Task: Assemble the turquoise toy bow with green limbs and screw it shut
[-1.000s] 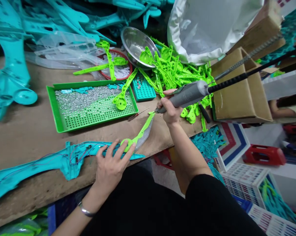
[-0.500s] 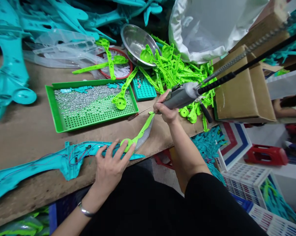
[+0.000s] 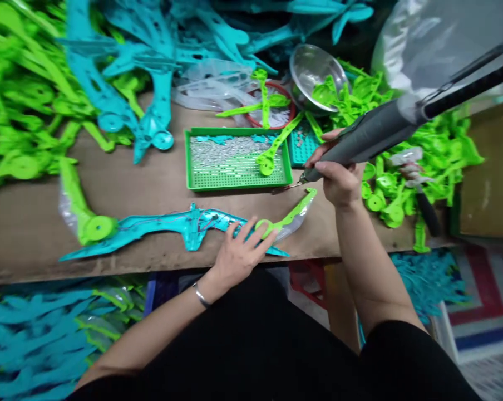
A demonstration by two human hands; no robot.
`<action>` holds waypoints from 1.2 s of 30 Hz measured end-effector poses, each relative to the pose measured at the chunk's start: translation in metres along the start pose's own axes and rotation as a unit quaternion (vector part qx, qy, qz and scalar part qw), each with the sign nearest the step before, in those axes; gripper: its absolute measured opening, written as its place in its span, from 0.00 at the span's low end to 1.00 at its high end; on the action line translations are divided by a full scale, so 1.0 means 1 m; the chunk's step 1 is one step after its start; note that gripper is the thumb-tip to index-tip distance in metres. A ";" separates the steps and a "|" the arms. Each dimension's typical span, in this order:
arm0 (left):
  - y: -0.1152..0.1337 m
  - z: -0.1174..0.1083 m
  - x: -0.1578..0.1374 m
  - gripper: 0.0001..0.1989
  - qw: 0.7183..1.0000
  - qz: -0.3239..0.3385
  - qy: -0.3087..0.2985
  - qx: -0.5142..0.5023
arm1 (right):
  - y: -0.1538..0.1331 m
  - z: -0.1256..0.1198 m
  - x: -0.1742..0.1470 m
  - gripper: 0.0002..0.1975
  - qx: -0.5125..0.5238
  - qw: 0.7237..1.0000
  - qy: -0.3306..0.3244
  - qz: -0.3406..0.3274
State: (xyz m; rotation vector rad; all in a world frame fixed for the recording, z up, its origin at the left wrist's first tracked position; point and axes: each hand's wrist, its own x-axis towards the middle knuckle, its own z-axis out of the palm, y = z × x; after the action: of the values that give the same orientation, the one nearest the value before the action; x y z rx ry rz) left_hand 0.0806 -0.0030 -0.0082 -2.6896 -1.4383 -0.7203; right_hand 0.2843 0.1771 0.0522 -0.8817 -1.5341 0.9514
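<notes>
My left hand (image 3: 241, 248) lies with fingers spread over the right end of a long blue plastic toy-bow half (image 3: 163, 224), fingertips on a green limb piece (image 3: 295, 214) with a clear plastic insert. Thin wires run along the inside of the blue half. Another green limb (image 3: 78, 203) with clear plastic is joined at its left end. In my right hand (image 3: 341, 181) is a grey electric screwdriver (image 3: 366, 133), fingers wrapped around it. Its bit points left, above the table, near the front right corner of a green perforated tray (image 3: 235, 182) of screws.
Green parts (image 3: 402, 184) are heaped at the right, more green parts (image 3: 21, 111) at the left. Blue bow halves (image 3: 159, 89) are piled behind. A steel bowl (image 3: 314, 72), red basket (image 3: 291, 111) and cardboard box (image 3: 489, 178) stand around. Below the edge lie more blue parts (image 3: 34, 334).
The view has swung left, bringing in the bow's left end. My right hand has lifted the screwdriver off the green limb's tip. My left hand stays on the right end.
</notes>
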 end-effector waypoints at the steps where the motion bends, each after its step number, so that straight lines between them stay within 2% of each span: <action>1: 0.000 -0.004 -0.003 0.22 1.000 0.013 0.022 -0.005 | 0.002 0.006 0.001 0.22 -0.013 1.000 0.008 -0.009; 4: -0.012 -0.027 -0.021 0.30 0.991 0.029 0.129 -0.031 | 0.008 0.017 0.003 0.21 -0.076 0.997 0.025 -0.012; 6: -0.031 -0.047 -0.037 0.42 0.980 -0.029 0.195 -0.030 | 0.011 0.020 0.003 0.22 -0.122 0.992 0.018 -0.011; 7: -0.043 -0.056 -0.045 0.48 0.978 -0.081 0.190 -0.016 | 0.012 0.020 0.003 0.24 -0.140 0.990 0.016 -0.016; 9: -0.071 -0.069 -0.060 0.56 0.982 -0.151 0.112 0.016 | 0.011 0.020 -0.002 0.27 -0.166 0.985 0.034 -0.041; 11: -0.095 -0.075 -0.069 0.58 0.988 -0.156 0.007 0.011 | 0.005 0.023 -0.014 0.30 -0.190 0.974 0.095 -0.079; 13: -0.109 -0.074 -0.074 0.56 0.988 -0.146 -0.044 -0.003 | -0.007 0.030 -0.034 0.29 -0.216 0.957 0.160 -0.106; 14: -0.113 -0.072 -0.074 0.54 0.989 -0.142 -0.051 -0.007 | -0.014 0.035 -0.047 0.27 -0.231 0.950 0.176 -0.110; 15: -0.113 -0.069 -0.073 0.53 0.989 -0.140 -0.050 -0.005 | -0.021 0.041 -0.061 0.25 -0.251 0.950 0.158 -0.093; 18: -0.102 -0.059 -0.068 0.52 0.991 -0.131 -0.038 0.008 | -0.033 0.056 -0.099 0.17 -0.309 0.950 -0.032 -0.030; 20: -0.088 -0.053 -0.064 0.52 0.991 -0.132 -0.028 0.018 | -0.031 0.058 -0.116 0.14 -0.325 0.941 -0.096 -0.011; 21: -0.080 -0.051 -0.061 0.52 0.990 -0.136 -0.024 0.024 | -0.028 0.056 -0.121 0.13 -0.332 0.937 -0.103 -0.004; 25: -0.059 -0.052 -0.046 0.48 0.990 -0.137 -0.045 -0.005 | -0.013 0.037 -0.124 0.09 -0.359 0.930 -0.081 0.008; 27: -0.060 -0.057 -0.033 0.38 0.988 -0.134 -0.058 -0.057 | -0.009 0.030 -0.122 0.07 -0.355 0.932 -0.077 0.011; 30: -0.072 -0.063 -0.008 0.18 0.983 -0.130 -0.071 -0.106 | -0.007 0.026 -0.121 0.05 -0.346 0.935 -0.073 0.018; 32: -0.081 -0.061 0.011 0.15 0.983 -0.090 -0.104 -0.119 | -0.007 0.026 -0.121 0.05 -0.343 0.937 -0.069 0.026; 36: -0.089 -0.050 0.041 0.10 0.969 -0.012 -0.207 -0.132 | -0.009 0.027 -0.119 0.06 -0.334 0.938 -0.076 0.044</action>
State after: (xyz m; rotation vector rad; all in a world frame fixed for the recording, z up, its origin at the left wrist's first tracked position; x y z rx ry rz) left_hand 0.0098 0.0699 0.0349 -3.1817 -1.5472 -0.3827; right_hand 0.2755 0.0622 0.0103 -1.3837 -2.0118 0.5580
